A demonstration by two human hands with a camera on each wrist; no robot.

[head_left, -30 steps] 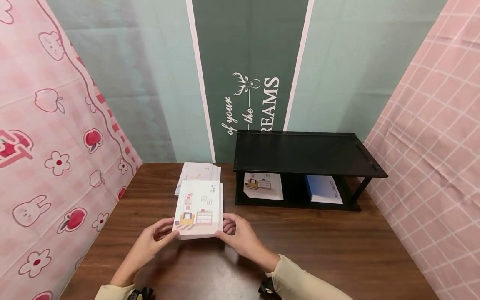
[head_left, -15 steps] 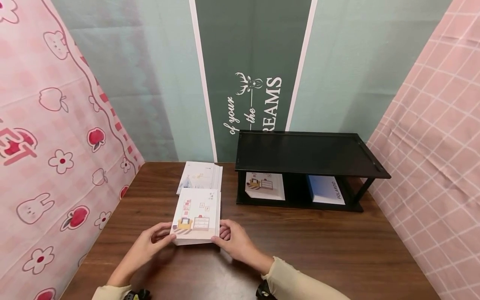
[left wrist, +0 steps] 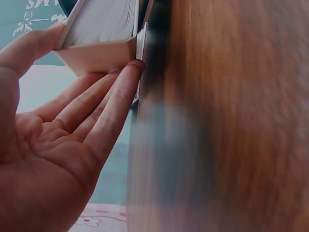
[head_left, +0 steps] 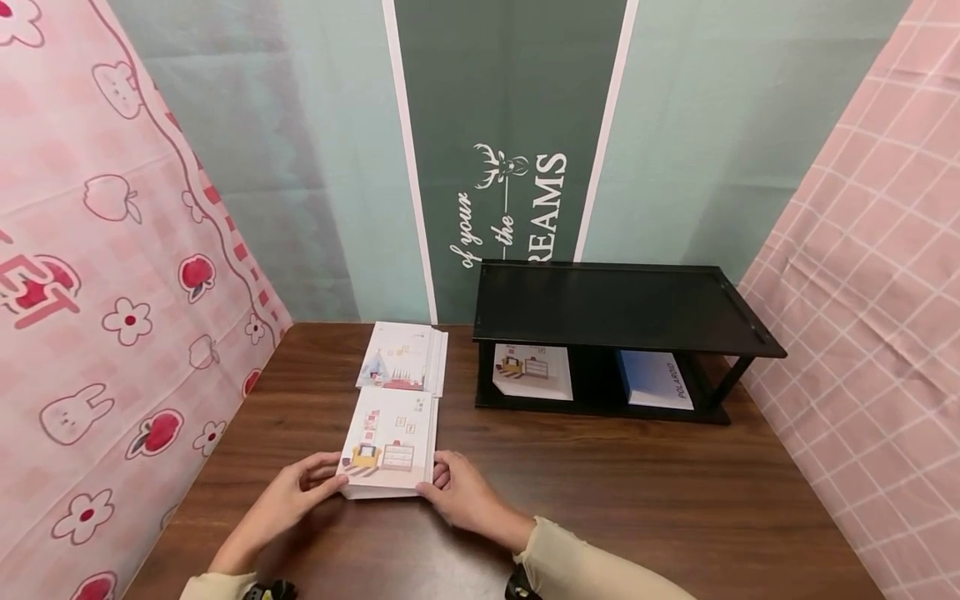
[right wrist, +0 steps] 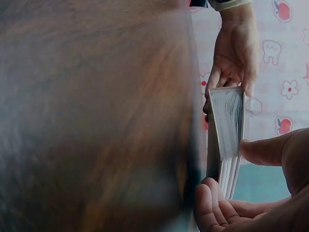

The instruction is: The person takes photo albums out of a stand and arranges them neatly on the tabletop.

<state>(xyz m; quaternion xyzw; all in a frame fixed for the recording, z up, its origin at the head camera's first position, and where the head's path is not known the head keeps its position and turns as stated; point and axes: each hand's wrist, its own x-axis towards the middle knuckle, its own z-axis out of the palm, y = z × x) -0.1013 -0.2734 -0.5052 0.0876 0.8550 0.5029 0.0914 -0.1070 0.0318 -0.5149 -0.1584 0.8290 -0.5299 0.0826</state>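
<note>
The left hand (head_left: 300, 492) pinches the near left corner of a thick white rectangular album with a yellow armchair and a chest of drawers printed on its cover (head_left: 393, 437), its thumb (left wrist: 36, 48) at the cover's edge and its fingers (left wrist: 113, 104) bent against the cream side and lower edge. The right hand (head_left: 465, 496) pinches the near right corner likewise, thumb (right wrist: 268, 151) on the cover's edge, the other fingers curled at the side and below. The album lies level or nearly so between the two hands, over the left part of the dark brown wood-grained table (head_left: 600, 492), its loosely fanned white page edges facing the person; whether its underside touches the table cannot be told. Just beyond its far edge lies another white album with a blue tent on its cover (head_left: 397, 358), whose right side shows offset white layers. Well to the right stands a black two-level rack (head_left: 622, 304); on its lower level a white album with the armchair picture (head_left: 531, 372) lies at the left, and a blue-and-white box lettered POLAROID (head_left: 652, 379) at the right. Beige sleeves (head_left: 592, 567) cover the forearms. Behind the table hangs green cloth with white lettering (head_left: 510, 92), flanked by pink patterned cloth (head_left: 112, 275) at left and pink gridded cloth (head_left: 862, 275) at right.
</note>
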